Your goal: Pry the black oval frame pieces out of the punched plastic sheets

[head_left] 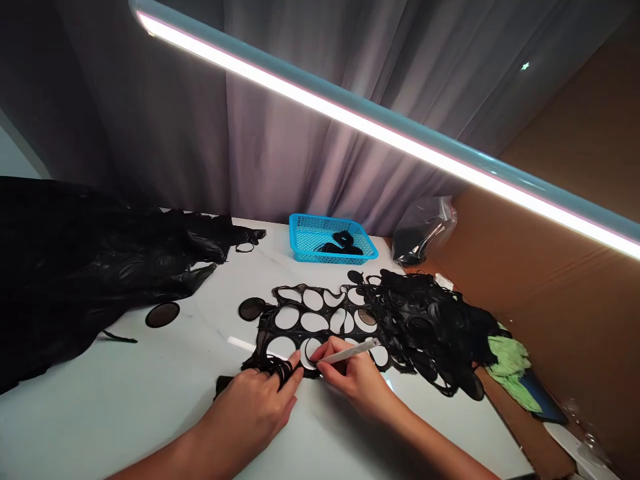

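Observation:
A thin black sheet [320,332] with rows of large round holes lies on the white table. My left hand [260,400] rests at its near left edge, with several thin black rings [280,368] looped about the fingers and the fingertips on the sheet. My right hand [353,373] pinches a slim, pale, pen-like tool [353,350], tilted with its tip down at a hole in the nearest row. Whether this is tweezers or a blade, I cannot tell. Dark discs [253,309] lie loose near the sheet, and a tangled black heap [425,327] adjoins its right side.
Black material [100,267] covers the table's left side, with another dark disc [163,315] beside it. At the back stands a blue basket [334,257] holding black loops, near a clear plastic bag [425,230]. A green cloth [513,370] lies right. A lit tube lamp [350,117] hangs overhead.

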`<state>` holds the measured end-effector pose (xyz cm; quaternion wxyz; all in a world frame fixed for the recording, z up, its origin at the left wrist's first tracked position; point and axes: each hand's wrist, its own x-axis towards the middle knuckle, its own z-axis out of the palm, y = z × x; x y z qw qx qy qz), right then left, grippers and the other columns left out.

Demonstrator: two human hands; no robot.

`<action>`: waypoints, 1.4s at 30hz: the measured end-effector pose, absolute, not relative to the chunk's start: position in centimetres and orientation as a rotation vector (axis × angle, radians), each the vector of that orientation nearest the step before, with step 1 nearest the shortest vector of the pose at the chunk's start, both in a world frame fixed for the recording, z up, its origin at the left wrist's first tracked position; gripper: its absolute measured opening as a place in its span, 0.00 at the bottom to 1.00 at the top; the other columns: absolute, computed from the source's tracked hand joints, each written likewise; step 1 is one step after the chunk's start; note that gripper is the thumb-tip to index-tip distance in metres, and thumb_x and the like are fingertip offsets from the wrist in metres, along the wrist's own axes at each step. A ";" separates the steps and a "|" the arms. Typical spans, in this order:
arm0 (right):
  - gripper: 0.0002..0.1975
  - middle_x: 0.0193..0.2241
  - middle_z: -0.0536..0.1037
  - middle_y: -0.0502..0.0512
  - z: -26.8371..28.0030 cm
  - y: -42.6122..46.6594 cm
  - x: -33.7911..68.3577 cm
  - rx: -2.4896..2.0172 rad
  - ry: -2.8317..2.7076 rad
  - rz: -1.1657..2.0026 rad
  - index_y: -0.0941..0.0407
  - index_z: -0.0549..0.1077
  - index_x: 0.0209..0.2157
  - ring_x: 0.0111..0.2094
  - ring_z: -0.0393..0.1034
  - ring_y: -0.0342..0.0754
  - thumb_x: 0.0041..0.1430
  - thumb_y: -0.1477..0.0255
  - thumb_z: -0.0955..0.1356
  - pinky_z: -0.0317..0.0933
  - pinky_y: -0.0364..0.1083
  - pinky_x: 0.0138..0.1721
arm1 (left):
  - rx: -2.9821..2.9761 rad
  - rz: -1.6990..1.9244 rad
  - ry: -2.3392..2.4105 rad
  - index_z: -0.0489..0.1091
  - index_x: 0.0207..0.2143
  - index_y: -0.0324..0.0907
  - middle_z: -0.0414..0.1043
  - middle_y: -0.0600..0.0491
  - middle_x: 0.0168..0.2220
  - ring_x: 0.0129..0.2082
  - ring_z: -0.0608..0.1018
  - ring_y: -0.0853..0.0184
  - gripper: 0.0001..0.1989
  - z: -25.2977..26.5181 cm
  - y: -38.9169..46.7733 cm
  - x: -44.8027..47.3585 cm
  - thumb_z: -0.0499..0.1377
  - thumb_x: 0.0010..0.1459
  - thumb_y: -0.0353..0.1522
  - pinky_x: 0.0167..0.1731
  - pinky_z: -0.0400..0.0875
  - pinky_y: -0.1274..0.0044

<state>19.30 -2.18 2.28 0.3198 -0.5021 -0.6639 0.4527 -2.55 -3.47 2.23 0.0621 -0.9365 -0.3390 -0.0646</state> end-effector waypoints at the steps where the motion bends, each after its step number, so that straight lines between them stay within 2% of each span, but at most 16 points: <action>1: 0.07 0.35 0.76 0.52 2.3 -2.3 19.4 -1.326 -1.761 1.194 0.55 0.67 0.27 0.33 0.66 0.45 0.61 0.73 0.65 0.59 0.43 0.31 | -2.839 -0.212 -1.037 0.67 0.57 0.38 0.76 0.41 0.49 0.26 0.79 0.63 0.22 2.2 -3.5 -2.5 0.58 0.60 0.27 0.24 0.72 0.73; 4: 0.07 0.35 0.77 0.52 2.5 -2.5 19.3 -1.346 -1.786 1.172 0.55 0.68 0.27 0.35 0.67 0.47 0.60 0.73 0.66 0.59 0.43 0.33 | -2.859 -0.225 -1.068 0.67 0.57 0.41 0.74 0.42 0.51 0.25 0.79 0.63 0.23 2.0 -3.5 -2.6 0.57 0.58 0.25 0.24 0.73 0.72; 7: 0.07 0.35 0.76 0.52 2.5 -2.7 18.9 -1.337 -1.794 1.140 0.55 0.67 0.27 0.35 0.67 0.47 0.60 0.74 0.66 0.59 0.43 0.33 | -2.860 -0.208 -1.083 0.67 0.57 0.40 0.75 0.42 0.50 0.24 0.79 0.62 0.24 1.7 -3.5 -2.6 0.57 0.57 0.25 0.23 0.74 0.71; 16: 0.06 0.33 0.74 0.51 1.9 -2.9 18.4 -1.319 -1.924 0.928 0.54 0.68 0.30 0.32 0.67 0.45 0.61 0.77 0.65 0.60 0.43 0.31 | -2.837 -0.185 -1.052 0.66 0.59 0.40 0.75 0.40 0.49 0.22 0.78 0.61 0.25 1.6 -3.6 -2.5 0.57 0.57 0.26 0.21 0.75 0.70; 21: 0.08 0.38 0.75 0.54 0.2 -3.8 18.0 -1.223 -2.225 0.539 0.53 0.69 0.35 0.36 0.67 0.49 0.62 0.80 0.62 0.61 0.48 0.38 | -2.847 -0.195 -1.076 0.68 0.57 0.40 0.75 0.39 0.50 0.24 0.79 0.61 0.24 1.3 -3.8 -2.5 0.55 0.57 0.25 0.23 0.76 0.69; 25: 0.09 0.37 0.75 0.56 0.7 -1.3 19.8 -1.263 -2.287 0.267 0.54 0.69 0.34 0.37 0.65 0.51 0.61 0.81 0.61 0.58 0.49 0.39 | -2.831 -0.151 -1.082 0.69 0.56 0.41 0.78 0.42 0.45 0.22 0.78 0.62 0.22 1.2 -3.8 -2.4 0.55 0.59 0.26 0.22 0.75 0.70; 30: 0.07 0.33 0.74 0.58 3.8 5.0 24.0 -1.531 -1.932 -0.019 0.55 0.69 0.32 0.37 0.66 0.53 0.61 0.76 0.61 0.57 0.50 0.40 | -2.856 -0.103 -1.115 0.67 0.58 0.41 0.72 0.41 0.55 0.22 0.78 0.64 0.24 1.5 -4.2 -2.4 0.56 0.58 0.26 0.22 0.74 0.72; 32: 0.06 0.33 0.76 0.57 4.6 6.2 24.2 -1.546 -1.824 0.105 0.55 0.69 0.32 0.35 0.67 0.51 0.62 0.74 0.62 0.58 0.49 0.38 | -2.877 -0.114 -1.127 0.66 0.58 0.41 0.72 0.42 0.55 0.22 0.78 0.64 0.26 1.8 -4.6 -2.6 0.57 0.57 0.26 0.22 0.73 0.72; 36: 0.09 0.35 0.77 0.55 4.7 5.4 21.7 -1.406 -1.706 0.682 0.54 0.67 0.27 0.30 0.68 0.47 0.61 0.69 0.64 0.61 0.45 0.32 | -2.963 -0.278 -1.013 0.62 0.61 0.41 0.71 0.47 0.57 0.24 0.77 0.66 0.29 2.5 -5.2 -3.5 0.54 0.56 0.25 0.22 0.72 0.74; 38: 0.11 0.37 0.77 0.56 4.4 4.2 19.9 -1.313 -1.608 1.001 0.55 0.64 0.24 0.30 0.70 0.47 0.59 0.67 0.66 0.63 0.45 0.30 | -2.904 -0.331 -0.998 0.61 0.62 0.39 0.70 0.45 0.57 0.24 0.77 0.66 0.27 2.7 -5.4 -4.4 0.52 0.59 0.24 0.22 0.71 0.73; 42: 0.11 0.38 0.76 0.56 4.1 2.0 17.0 -1.162 -1.363 1.556 0.55 0.65 0.29 0.35 0.74 0.50 0.57 0.64 0.69 0.66 0.44 0.29 | -2.650 -0.285 -1.136 0.66 0.58 0.38 0.71 0.43 0.56 0.22 0.76 0.65 0.21 2.3 -5.4 -6.1 0.48 0.64 0.26 0.22 0.69 0.72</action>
